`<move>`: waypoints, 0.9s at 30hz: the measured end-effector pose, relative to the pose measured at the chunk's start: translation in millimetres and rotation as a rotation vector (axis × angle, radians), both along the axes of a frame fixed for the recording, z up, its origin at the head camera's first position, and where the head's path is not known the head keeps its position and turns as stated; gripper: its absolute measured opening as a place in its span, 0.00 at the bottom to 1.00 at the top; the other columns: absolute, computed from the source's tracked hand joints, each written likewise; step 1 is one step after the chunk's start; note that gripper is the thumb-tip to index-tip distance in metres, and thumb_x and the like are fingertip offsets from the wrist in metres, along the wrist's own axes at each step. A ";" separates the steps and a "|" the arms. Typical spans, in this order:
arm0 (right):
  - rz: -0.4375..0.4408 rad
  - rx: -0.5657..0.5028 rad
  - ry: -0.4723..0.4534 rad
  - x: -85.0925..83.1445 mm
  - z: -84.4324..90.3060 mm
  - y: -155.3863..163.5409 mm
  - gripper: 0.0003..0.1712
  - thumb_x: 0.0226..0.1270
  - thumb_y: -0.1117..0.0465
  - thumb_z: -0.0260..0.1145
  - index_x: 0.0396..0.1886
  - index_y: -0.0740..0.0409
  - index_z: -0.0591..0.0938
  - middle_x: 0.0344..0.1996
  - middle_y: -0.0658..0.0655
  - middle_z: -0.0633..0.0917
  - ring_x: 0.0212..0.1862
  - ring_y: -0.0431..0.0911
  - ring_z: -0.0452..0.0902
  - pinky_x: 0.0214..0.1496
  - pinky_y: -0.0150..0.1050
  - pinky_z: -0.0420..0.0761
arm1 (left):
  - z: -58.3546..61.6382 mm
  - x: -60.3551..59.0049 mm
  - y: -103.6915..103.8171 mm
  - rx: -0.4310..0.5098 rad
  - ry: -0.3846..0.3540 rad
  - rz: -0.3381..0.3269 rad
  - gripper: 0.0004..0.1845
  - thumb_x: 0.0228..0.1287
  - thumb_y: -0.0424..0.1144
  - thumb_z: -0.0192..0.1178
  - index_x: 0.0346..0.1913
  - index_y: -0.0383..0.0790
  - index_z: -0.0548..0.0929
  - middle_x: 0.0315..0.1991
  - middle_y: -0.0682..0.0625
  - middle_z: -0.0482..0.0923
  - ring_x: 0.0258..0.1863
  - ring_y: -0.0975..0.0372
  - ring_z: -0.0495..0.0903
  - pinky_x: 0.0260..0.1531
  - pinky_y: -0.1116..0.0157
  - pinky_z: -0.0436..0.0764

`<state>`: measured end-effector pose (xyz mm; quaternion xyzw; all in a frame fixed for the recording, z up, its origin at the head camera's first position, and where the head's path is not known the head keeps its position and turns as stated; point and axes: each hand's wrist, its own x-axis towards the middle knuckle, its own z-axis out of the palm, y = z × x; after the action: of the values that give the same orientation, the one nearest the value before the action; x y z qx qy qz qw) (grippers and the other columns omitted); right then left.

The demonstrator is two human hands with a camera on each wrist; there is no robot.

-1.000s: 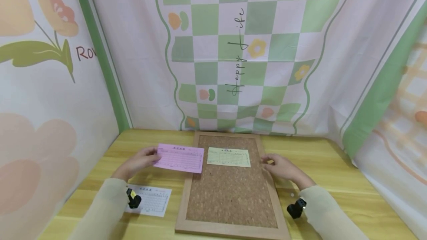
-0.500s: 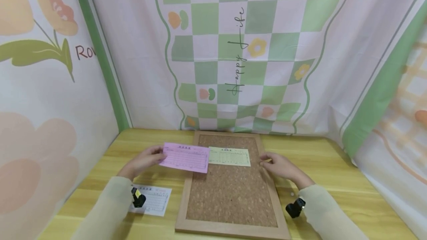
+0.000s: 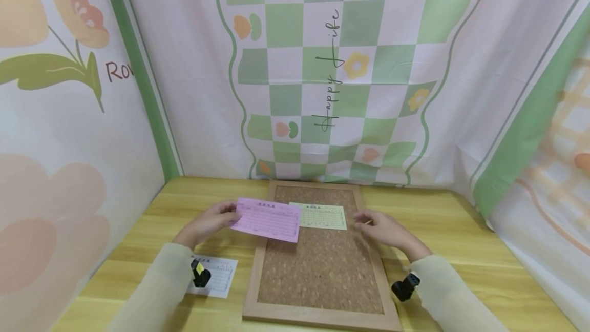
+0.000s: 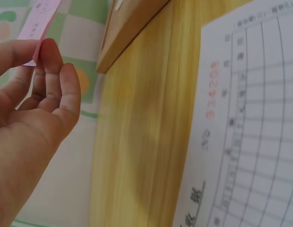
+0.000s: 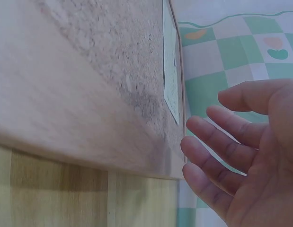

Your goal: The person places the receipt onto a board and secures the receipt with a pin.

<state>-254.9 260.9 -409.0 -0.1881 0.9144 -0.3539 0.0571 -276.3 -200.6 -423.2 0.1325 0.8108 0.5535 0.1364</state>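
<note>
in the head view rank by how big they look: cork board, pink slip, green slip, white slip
1. cork board, by far the largest.
2. pink slip, pinched by the left hand.
3. green slip and white slip: both partly covered, too close to rank.

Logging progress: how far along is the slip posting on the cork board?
Done: green slip lies on the cork board. In hand: left hand pinches the pink slip, overlapping the board's left edge. Right hand open beside the frame. Left: white slip on the table.

The backdrop cloth [image 3: 341,65] reads "Happy Life", the left wall [image 3: 69,117] "Ro", the white form [image 4: 245,123] red "334208".
</note>
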 end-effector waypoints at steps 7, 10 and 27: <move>0.002 -0.018 -0.004 -1.5 0.0 -5.7 0.21 0.76 0.57 0.61 0.60 0.68 0.78 0.48 0.59 0.84 0.50 0.54 0.79 0.49 0.50 0.81 | -2.6 0.3 10.0 0.023 0.007 -0.022 0.25 0.76 0.42 0.55 0.68 0.32 0.70 0.53 0.45 0.80 0.53 0.55 0.78 0.62 0.50 0.73; 0.010 -0.019 -0.003 -1.9 0.2 -7.7 0.20 0.77 0.58 0.59 0.60 0.68 0.78 0.47 0.59 0.84 0.50 0.53 0.79 0.49 0.50 0.81 | -4.1 0.4 13.1 0.047 0.013 -0.045 0.25 0.76 0.41 0.55 0.69 0.31 0.69 0.54 0.44 0.79 0.53 0.54 0.79 0.60 0.52 0.74; 0.076 -0.029 -0.015 -1.1 1.0 -20.2 0.18 0.78 0.61 0.56 0.58 0.68 0.79 0.44 0.58 0.83 0.46 0.50 0.79 0.45 0.46 0.80 | -8.0 1.7 27.9 0.062 0.048 -0.081 0.22 0.75 0.39 0.57 0.65 0.31 0.73 0.50 0.43 0.78 0.47 0.55 0.79 0.51 0.58 0.79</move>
<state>-256.0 240.7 -407.9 -0.2207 0.9010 -0.3659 0.0746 -274.6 -172.7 -431.2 0.1826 0.7903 0.5690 0.1353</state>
